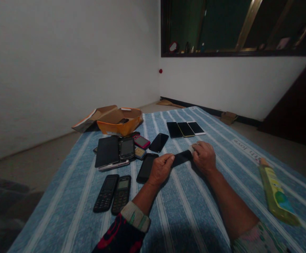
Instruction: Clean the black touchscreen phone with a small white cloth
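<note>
My left hand (161, 169) is closed round the left end of a black smartphone (180, 159), thumb on top. At the phone's other end, my right hand (204, 157) has its fingers pinched on a small pale piece (191, 149) that looks like cloth. The fingers partly hide it. Under and beside my left hand lies another dark smartphone (145, 168), partly covered. Just beyond, a black phone (159, 142) lies flat and tilted. Two keypad phones (106, 193) sit side by side left of my left forearm.
A heap of phones (107, 151) lies at the left, before an open orange cardboard box (120, 127). Three smartphones (186, 129) form a row farther back. A bottle of yellow-green liquid (276, 193) lies at the right on the blue striped cloth (74, 196).
</note>
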Motion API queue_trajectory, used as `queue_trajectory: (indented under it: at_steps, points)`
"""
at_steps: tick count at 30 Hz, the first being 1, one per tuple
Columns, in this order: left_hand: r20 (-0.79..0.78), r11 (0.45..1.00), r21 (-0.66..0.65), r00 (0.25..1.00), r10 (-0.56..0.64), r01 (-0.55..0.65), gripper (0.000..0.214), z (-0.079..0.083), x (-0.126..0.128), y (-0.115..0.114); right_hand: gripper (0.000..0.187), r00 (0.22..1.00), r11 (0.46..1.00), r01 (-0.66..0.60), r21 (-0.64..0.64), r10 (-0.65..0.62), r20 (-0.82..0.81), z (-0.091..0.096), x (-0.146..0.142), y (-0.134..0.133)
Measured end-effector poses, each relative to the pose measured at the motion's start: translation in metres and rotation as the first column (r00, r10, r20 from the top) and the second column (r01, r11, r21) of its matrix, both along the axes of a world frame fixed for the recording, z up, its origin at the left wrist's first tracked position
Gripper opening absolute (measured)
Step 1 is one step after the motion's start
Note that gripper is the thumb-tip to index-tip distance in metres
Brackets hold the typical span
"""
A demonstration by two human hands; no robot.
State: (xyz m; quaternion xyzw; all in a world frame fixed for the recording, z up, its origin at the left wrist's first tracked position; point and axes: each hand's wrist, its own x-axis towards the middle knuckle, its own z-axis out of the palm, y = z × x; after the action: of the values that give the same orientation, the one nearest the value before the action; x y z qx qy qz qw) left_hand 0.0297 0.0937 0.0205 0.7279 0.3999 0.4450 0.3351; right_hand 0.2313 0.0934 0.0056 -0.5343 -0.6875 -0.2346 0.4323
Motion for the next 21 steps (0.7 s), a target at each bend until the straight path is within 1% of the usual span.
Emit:
queue_trajectory:
  at_steps: [4,8,12,18,21]
  points:
    - [-0.004,1.0,0.002,1.0,-0.001,0.001,0.033,0.0,0.0,0.0,0.022,0.996,0.996,0.084,0.011,-0.084,-0.009,-0.004,0.01,0.005]
    - [-0.006,1.0,0.006,1.0,-0.001,0.002,0.033,-0.001,0.0,0.0,0.022,0.997,0.997,0.079,0.01,-0.079,0.024,-0.004,0.003,0.004]
    - [-0.003,1.0,0.008,1.0,-0.001,0.001,0.033,-0.002,0.0,0.0,0.02,0.999,0.999,0.004,0.041,-0.006,0.052,-0.002,-0.015,0.0]
    - [0.013,1.0,0.017,1.0,-0.006,0.005,0.032,-0.004,0.001,0.002,0.018,0.983,0.986,-0.166,0.028,0.163,0.084,0.003,-0.052,-0.01]
    - [0.019,1.0,0.018,1.0,-0.012,0.011,0.033,-0.005,0.001,0.002,0.019,0.972,0.975,-0.219,0.024,0.217,0.087,0.005,-0.059,-0.013]
